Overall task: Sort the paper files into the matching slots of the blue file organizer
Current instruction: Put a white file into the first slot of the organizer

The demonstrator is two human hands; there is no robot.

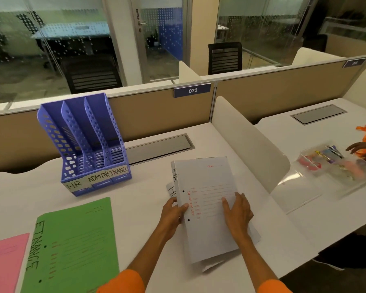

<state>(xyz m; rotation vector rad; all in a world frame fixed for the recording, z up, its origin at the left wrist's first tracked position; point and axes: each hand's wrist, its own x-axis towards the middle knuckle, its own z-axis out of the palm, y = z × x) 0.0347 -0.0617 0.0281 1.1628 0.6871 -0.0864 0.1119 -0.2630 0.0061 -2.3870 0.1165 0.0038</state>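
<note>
A blue file organizer (87,149) stands at the back left of the desk, its three slots labelled HR, ADMIN and FINANCE. All three slots look empty. In the middle lies a stack of white paper files (207,187) marked HR on the spine. My left hand (173,212) grips the stack's left edge, thumb on top. My right hand (237,212) lies flat on the top file, fingers straight. A green file (76,240) marked FINANCE lies at the front left, with a pink file (4,261) beside it at the frame's edge.
A white divider (251,144) rises on the right of the desk. Beyond it, another person's hand (363,151) reaches over a clear tray of stationery (334,166). A grey cable hatch (159,146) sits behind the files, and a beige partition runs along the back.
</note>
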